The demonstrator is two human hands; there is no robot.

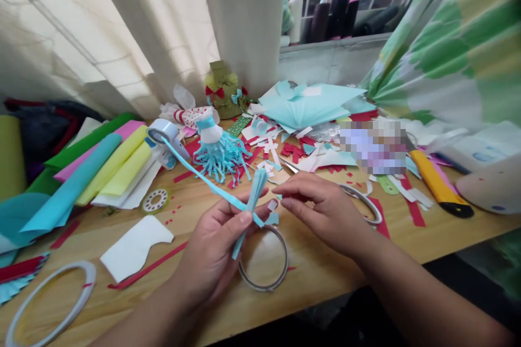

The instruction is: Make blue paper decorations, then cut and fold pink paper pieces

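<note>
Both hands are low over the counter [313, 276], so what do we make of them?

We see the left hand [211, 249] closed on a folded light-blue paper strip [254, 209], with its thumb pressing the folds. The strip's long end reaches up to a tape roll [163, 130], just beside a blue paper tassel [220, 154].

And the right hand [325, 211]?

Its fingers [293, 187] are pinched narrow, right by the strip. We can't tell whether they hold a small scrap.

How much room do we have?

We have bare wood toward the counter's near edge, though a narrow tape ring [264, 287] lies directly below the left hand. Beyond the right hand, paper scraps crowd the surface, and a yellow utility knife [439, 184] sits farther along.

What can't we make out?

The right hand covers the middle of a pair of scissors [362, 200], and a blurred patch [372, 146] hides whatever lies behind them. The frame also cuts off the counter's left end.
</note>
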